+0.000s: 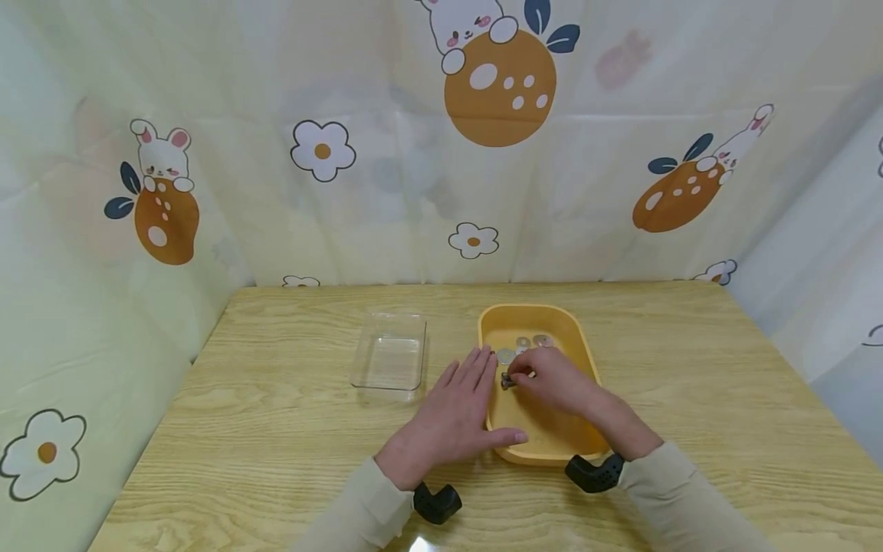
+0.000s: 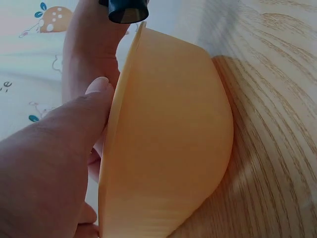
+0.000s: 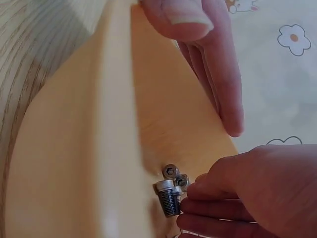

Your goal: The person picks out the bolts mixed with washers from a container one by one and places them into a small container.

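Note:
My right hand (image 1: 552, 376) reaches into a yellow tray (image 1: 531, 452). Its thumb and curled fingers close in on a small cluster of socket-head bolts (image 3: 168, 198). The bolts have ribbed dark shafts and silver heads, and they sit low, right at the fingertips. Further back in the tray lie several round silver washers (image 1: 507, 356). My left hand (image 1: 455, 414) rests along the tray's left side, its fingers straight and its thumb (image 2: 99, 87) reaching over the rim.
To the left of the tray stands a clear rectangular plastic box (image 1: 389, 372) on the wooden table (image 1: 290, 414). Behind the table hangs a patterned curtain (image 1: 386, 207). Black wrist cameras (image 1: 438, 504) sit at both cuffs.

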Motion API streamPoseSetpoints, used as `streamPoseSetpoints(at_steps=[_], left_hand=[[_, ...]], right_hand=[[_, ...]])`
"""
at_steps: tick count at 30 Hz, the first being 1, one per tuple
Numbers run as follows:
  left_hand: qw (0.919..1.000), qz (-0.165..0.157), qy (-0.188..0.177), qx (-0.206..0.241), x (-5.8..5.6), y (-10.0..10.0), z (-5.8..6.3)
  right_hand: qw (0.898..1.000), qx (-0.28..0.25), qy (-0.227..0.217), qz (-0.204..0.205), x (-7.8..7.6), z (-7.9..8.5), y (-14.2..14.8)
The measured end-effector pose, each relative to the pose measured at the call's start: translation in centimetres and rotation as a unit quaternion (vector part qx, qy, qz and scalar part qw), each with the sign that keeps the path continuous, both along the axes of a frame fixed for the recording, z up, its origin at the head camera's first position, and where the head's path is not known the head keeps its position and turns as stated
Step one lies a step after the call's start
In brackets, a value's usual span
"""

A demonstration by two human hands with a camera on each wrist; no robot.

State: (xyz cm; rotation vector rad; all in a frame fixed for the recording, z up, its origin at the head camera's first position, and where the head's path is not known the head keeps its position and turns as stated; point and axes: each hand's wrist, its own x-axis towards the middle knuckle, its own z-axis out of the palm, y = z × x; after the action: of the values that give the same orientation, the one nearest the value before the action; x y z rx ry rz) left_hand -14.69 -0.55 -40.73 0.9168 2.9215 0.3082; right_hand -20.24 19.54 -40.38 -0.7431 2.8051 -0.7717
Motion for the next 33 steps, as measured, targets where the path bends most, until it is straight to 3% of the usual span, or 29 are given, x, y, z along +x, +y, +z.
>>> streamPoseSetpoints(at_steps=[12, 20, 33], left_hand=[[0.9997, -0.004, 0.020, -0.012, 0.10, -0.09, -0.11], [0.9998, -0.004, 0.014, -0.010, 0.15, -0.14, -0.08], [0.9999, -0.003, 0.006, -0.011, 0.17, -0.01, 0.08]], right_hand=[[0.999, 0.013, -0.005, 0.032, -0.26, -0.07, -0.22], [0.997, 0.038, 0.020, 0.064, -0.24, -0.29, -0.43], [0.997, 0.064, 0.033, 0.034, -0.15, -0.25, -0.18]])
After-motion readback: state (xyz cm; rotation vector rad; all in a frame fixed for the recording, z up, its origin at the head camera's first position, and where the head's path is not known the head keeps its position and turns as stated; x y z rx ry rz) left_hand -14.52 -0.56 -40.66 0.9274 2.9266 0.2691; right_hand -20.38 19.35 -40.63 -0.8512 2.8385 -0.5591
